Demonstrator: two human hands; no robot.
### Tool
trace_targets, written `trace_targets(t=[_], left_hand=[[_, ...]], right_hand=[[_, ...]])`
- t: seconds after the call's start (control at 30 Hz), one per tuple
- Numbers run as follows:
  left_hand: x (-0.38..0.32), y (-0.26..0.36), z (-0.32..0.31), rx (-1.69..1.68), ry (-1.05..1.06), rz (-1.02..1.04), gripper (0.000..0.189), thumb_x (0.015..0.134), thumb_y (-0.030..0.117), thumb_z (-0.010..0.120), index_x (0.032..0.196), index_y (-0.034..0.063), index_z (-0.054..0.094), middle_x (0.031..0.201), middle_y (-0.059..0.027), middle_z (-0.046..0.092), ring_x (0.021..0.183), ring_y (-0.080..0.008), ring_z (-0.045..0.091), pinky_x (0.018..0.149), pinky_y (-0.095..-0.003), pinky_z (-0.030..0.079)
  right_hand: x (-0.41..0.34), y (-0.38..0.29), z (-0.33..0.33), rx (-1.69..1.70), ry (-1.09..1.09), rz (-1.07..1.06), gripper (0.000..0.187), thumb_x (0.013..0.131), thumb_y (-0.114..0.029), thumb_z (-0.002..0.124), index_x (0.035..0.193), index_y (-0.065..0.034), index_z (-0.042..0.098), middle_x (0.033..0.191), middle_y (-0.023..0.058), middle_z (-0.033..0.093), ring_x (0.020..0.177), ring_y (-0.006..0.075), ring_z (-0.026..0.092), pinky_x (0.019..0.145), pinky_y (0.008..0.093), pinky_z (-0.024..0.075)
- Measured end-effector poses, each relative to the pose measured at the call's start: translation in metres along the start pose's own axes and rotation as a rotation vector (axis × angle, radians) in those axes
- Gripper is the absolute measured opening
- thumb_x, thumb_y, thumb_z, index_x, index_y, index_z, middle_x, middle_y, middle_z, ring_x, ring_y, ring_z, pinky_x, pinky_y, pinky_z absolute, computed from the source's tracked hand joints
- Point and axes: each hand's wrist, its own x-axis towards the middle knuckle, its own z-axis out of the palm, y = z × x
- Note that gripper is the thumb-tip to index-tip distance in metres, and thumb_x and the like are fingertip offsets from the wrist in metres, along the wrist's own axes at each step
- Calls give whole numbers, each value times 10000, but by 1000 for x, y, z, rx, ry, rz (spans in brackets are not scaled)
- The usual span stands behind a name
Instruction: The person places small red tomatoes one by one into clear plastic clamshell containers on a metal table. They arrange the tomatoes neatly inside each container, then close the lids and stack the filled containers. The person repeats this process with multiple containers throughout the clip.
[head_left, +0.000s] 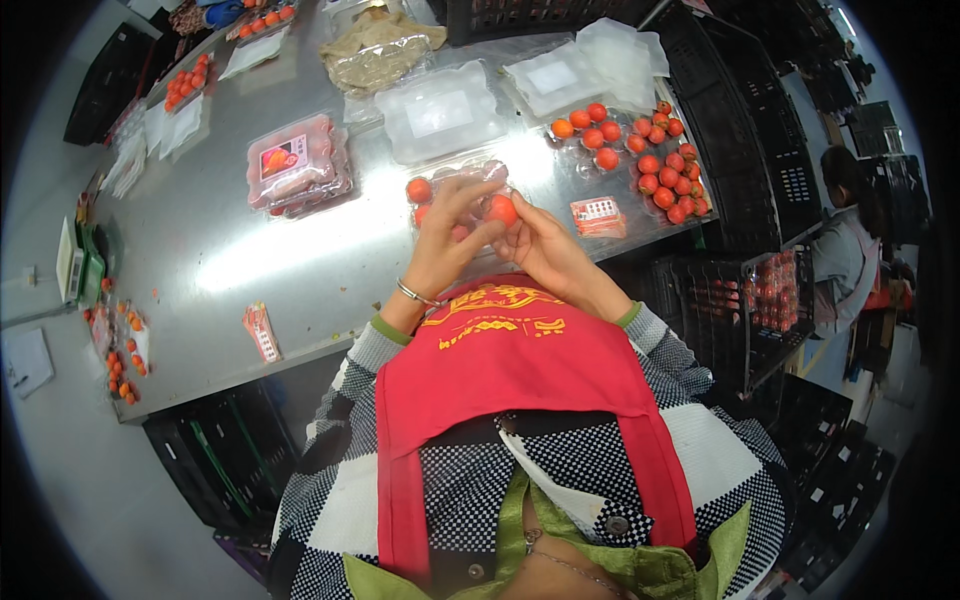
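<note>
Over the near edge of the steel table, my left hand (446, 229) and my right hand (547, 244) come together around one red tomato (501, 211). My left thumb lies against its lower side, and my right fingers press its right side. Just beneath is a clear plastic clamshell tray (480, 171) with several tomatoes in it, partly hidden by my left hand; one tomato (418, 190) shows at its left. To the right of my hands lies a stack of printed labels (598, 217). Beyond the tray sits a frosted plastic container (441, 112) with a pale sheet on it.
Loose tomatoes (671, 184) crowd the table's right end, beside black crates (750, 127). Stacked, labelled packs (296, 161) stand left of centre. A label strip (261, 332) lies near the front edge. A green-and-white scale (81, 259) is far left. Another person (840, 240) stands at right.
</note>
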Motion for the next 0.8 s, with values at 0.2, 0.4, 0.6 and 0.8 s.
trace_targets(t=[0.2, 0.4, 0.6, 0.8], left_hand=[[-2, -6, -2, -200, 32, -230, 298, 1015, 176, 696, 1253, -4, 694, 1026, -40, 698, 877, -104, 664, 758, -242, 559], [-3, -11, -5, -322, 100, -372, 303, 1056, 229, 650, 1186, -40, 698, 897, -54, 720, 716, -89, 658, 602, -229, 541], [-4, -3, -5, -395, 96, -430, 246, 1060, 176, 631, 1219, -10, 661, 829, -43, 690, 663, -76, 628, 539, -216, 504], [-2, 10, -1, -460, 57, -357, 250, 1063, 118, 605, 1283, 1, 610, 922, -49, 694, 678, -74, 629, 562, -201, 498]], right_hand=[[0, -3, -3, -277, -9, -71, 346, 1117, -349, 521, 1257, -46, 612, 997, 39, 696, 817, 103, 615, 723, 252, 491], [-3, -5, 4, -642, -39, -320, 378, 1090, -243, 586, 1414, -51, 552, 999, 24, 687, 821, 82, 600, 731, 241, 481], [0, -9, -6, -488, -138, -194, 435, 1085, -271, 600, 1462, -69, 520, 1097, 35, 684, 922, 98, 630, 813, 250, 507], [3, -4, -13, -63, -217, -113, 526, 1063, -336, 631, 1488, -65, 479, 1262, 46, 641, 1055, 121, 628, 902, 286, 528]])
